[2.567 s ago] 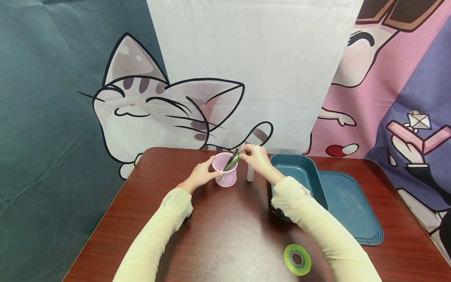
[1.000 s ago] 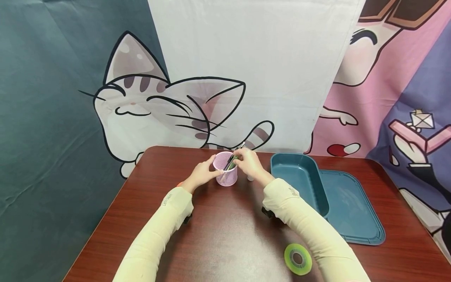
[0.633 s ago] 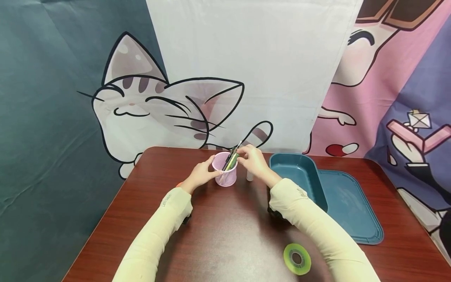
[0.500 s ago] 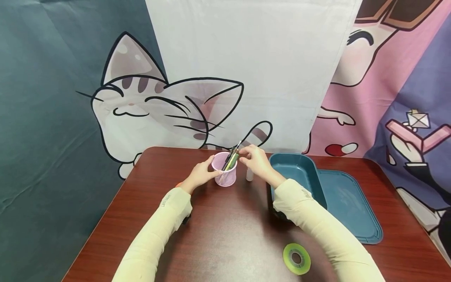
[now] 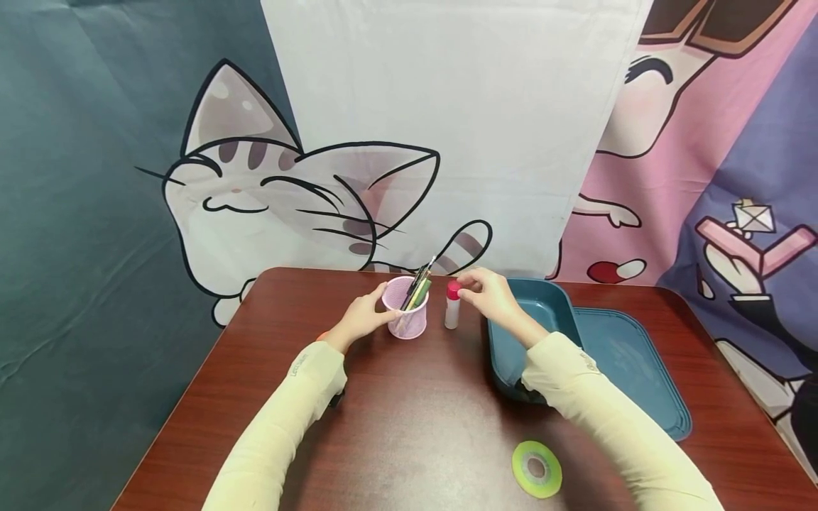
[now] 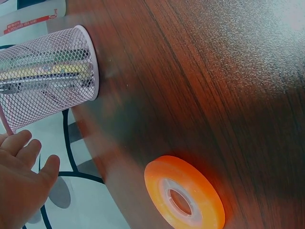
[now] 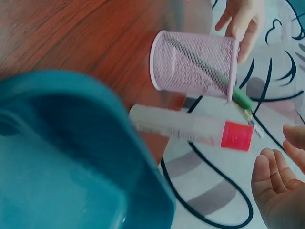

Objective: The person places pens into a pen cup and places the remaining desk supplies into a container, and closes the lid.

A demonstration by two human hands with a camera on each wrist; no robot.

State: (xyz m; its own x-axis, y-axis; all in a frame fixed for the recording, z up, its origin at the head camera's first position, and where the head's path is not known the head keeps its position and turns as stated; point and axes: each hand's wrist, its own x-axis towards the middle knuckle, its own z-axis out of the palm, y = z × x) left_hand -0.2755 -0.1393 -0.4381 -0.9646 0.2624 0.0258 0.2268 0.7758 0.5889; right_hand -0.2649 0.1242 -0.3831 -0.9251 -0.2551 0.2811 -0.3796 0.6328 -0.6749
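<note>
1. Head: right hand point(image 5: 495, 297) has left the green pen-like item point(image 5: 424, 287), now leaning in the pink mesh cup point(image 5: 409, 326) on the worktop point(image 5: 396, 419); that placing looks done.
2. Left wrist: left hand point(image 6: 21, 183) grips the cup's rim.
3. Right wrist: right hand's fingers, released, just beside the glue stick point(image 7: 190, 126).

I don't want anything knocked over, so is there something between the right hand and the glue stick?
Nothing visible: in the right wrist view, only open space separates the right hand from the red cap of the glue stick. The pink mesh pen cup stands on the glue stick's other side.
</note>
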